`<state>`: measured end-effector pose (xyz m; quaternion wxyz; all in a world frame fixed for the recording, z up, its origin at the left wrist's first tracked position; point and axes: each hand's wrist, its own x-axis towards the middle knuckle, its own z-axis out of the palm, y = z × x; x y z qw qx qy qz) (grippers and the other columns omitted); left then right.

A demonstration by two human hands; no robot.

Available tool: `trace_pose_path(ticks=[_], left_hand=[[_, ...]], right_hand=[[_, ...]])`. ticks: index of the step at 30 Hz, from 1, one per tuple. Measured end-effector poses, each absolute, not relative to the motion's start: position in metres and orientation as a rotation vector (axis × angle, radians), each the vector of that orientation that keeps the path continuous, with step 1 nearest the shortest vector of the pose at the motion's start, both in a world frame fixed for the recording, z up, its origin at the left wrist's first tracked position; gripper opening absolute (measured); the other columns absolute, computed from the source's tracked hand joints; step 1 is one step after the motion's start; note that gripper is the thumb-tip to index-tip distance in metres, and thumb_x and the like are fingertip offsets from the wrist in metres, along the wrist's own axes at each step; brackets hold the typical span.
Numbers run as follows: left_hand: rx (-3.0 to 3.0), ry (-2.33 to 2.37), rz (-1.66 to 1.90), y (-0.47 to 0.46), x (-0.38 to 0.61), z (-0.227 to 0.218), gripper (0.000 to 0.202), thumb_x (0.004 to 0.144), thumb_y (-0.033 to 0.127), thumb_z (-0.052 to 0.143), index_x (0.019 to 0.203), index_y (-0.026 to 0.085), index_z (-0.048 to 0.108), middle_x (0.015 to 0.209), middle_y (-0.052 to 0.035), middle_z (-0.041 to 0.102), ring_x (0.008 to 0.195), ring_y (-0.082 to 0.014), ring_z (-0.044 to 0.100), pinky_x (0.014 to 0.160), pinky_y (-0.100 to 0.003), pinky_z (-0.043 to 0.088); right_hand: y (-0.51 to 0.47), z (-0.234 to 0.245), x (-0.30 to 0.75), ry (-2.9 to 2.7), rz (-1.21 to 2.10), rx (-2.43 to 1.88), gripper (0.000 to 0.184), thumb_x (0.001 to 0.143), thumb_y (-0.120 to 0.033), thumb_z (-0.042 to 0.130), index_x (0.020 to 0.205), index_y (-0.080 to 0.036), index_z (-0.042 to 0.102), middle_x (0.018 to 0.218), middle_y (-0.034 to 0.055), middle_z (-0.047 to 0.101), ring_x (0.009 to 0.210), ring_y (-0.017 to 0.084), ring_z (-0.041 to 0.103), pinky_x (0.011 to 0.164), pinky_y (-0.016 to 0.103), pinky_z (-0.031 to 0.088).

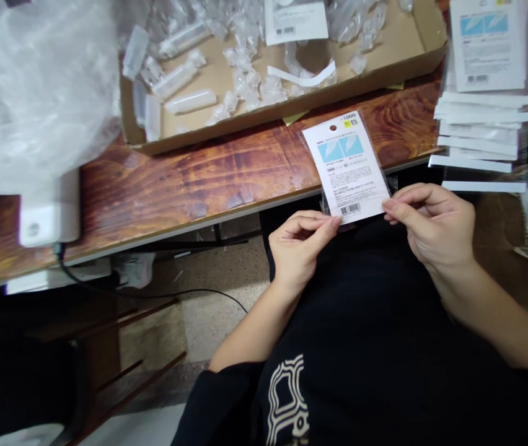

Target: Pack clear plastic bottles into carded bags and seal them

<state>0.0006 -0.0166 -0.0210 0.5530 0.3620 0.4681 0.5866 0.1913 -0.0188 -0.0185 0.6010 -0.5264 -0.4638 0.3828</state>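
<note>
A white printed card in a clear sleeve (345, 164) leans over the near edge of the wooden table (199, 179). It has two blue pictures, small print and a barcode at its bottom. My left hand (299, 248) pinches its bottom left corner, fingers closed. My right hand (434, 223) pinches its bottom right corner, fingers closed too. Both hands are just below the table edge, above my lap.
A shallow cardboard tray (413, 59) at the back holds several small clear plastic tubes and caps. A stack of the same packed cards (482, 130) lies at the right. A big clear plastic bag (31, 80) and a white device (50, 214) with a black cable sit at the left.
</note>
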Motion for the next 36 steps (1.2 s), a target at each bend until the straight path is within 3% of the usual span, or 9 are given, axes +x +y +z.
trace_pose_path(ticks=[10, 15, 19, 21, 23, 27, 30, 33, 36], left_hand=[[0.808, 1.189, 1.405, -0.016, 0.007, -0.02, 0.033, 0.06, 0.026, 0.096, 0.055, 0.018, 0.064, 0.07, 0.001, 0.07, 0.058, -0.0081, 0.063, 0.063, -0.026, 0.059], [0.777, 1.2, 1.375, -0.014, 0.009, -0.018, 0.038, 0.06, 0.026, 0.095, 0.054, 0.018, 0.058, 0.068, 0.0017, 0.068, 0.057, -0.0074, 0.061, 0.062, -0.025, 0.057], [0.751, 1.22, 1.334, -0.013, 0.01, -0.018, 0.043, 0.059, 0.03, 0.095, 0.053, 0.018, 0.055, 0.066, 0.002, 0.067, 0.056, -0.0072, 0.06, 0.059, -0.024, 0.056], [0.732, 1.208, 1.318, -0.013, 0.01, -0.017, 0.044, 0.06, 0.033, 0.096, 0.054, 0.017, 0.055, 0.066, 0.0017, 0.067, 0.056, -0.0074, 0.061, 0.058, -0.023, 0.056], [0.701, 1.193, 1.304, -0.013, 0.01, -0.017, 0.046, 0.059, 0.035, 0.096, 0.055, 0.017, 0.055, 0.066, 0.0013, 0.067, 0.057, -0.0079, 0.063, 0.057, -0.023, 0.057], [0.618, 1.182, 1.279, -0.013, 0.01, -0.013, 0.05, 0.055, 0.039, 0.099, 0.057, 0.016, 0.054, 0.068, 0.0012, 0.068, 0.059, -0.0086, 0.065, 0.055, -0.022, 0.058], [0.579, 1.179, 1.258, -0.013, 0.01, -0.01, 0.051, 0.052, 0.038, 0.1, 0.056, 0.016, 0.054, 0.067, 0.0018, 0.067, 0.058, -0.0078, 0.065, 0.054, -0.02, 0.058], [0.544, 1.169, 1.245, -0.012, 0.011, -0.008, 0.05, 0.05, 0.035, 0.1, 0.055, 0.016, 0.054, 0.067, 0.002, 0.068, 0.056, -0.0073, 0.065, 0.055, -0.02, 0.059], [0.522, 1.173, 1.231, -0.013, 0.013, -0.007, 0.048, 0.049, 0.035, 0.1, 0.055, 0.016, 0.057, 0.069, 0.0016, 0.069, 0.057, -0.0073, 0.066, 0.056, -0.021, 0.059]], right_hand=[[-0.017, -0.018, 0.182, -1.04, 0.847, -1.316, 0.021, 0.075, -0.026, 0.09, 0.072, -0.023, 0.069, 0.073, -0.0017, 0.07, 0.058, 0.013, 0.062, 0.056, 0.031, 0.053], [-0.018, -0.017, 0.178, -1.105, 0.786, -1.357, 0.024, 0.081, -0.029, 0.085, 0.072, -0.024, 0.063, 0.076, 0.0004, 0.068, 0.062, 0.016, 0.061, 0.059, 0.035, 0.05], [-0.023, -0.01, 0.179, -1.542, 0.225, -1.312, 0.02, 0.084, -0.025, 0.079, 0.088, -0.028, 0.059, 0.086, 0.003, 0.065, 0.081, 0.023, 0.063, 0.072, 0.042, 0.05], [-0.025, -0.007, 0.178, -1.805, -0.156, -1.202, 0.028, 0.081, -0.023, 0.079, 0.103, -0.029, 0.062, 0.095, 0.0039, 0.069, 0.087, 0.024, 0.064, 0.078, 0.044, 0.047], [-0.026, -0.007, 0.177, -1.996, -0.322, -1.129, 0.036, 0.083, -0.023, 0.078, 0.115, -0.031, 0.065, 0.102, 0.0024, 0.074, 0.088, 0.023, 0.066, 0.08, 0.044, 0.042], [-0.024, -0.017, 0.178, -2.079, -0.321, -1.253, 0.046, 0.091, -0.022, 0.07, 0.133, -0.041, 0.063, 0.111, -0.0014, 0.078, 0.09, 0.023, 0.068, 0.08, 0.045, 0.035], [-0.022, -0.027, 0.182, -1.929, -0.452, -1.323, 0.053, 0.088, -0.023, 0.073, 0.138, -0.038, 0.064, 0.109, 0.0025, 0.078, 0.089, 0.026, 0.066, 0.082, 0.047, 0.036], [-0.021, -0.029, 0.182, -1.878, -0.418, -1.371, 0.051, 0.086, -0.026, 0.076, 0.135, -0.039, 0.069, 0.111, 0.0032, 0.078, 0.092, 0.027, 0.067, 0.085, 0.048, 0.039], [-0.017, -0.023, 0.176, -1.892, -0.212, -1.389, 0.039, 0.09, -0.031, 0.075, 0.125, -0.047, 0.072, 0.105, -0.0038, 0.078, 0.092, 0.023, 0.069, 0.086, 0.045, 0.042]])
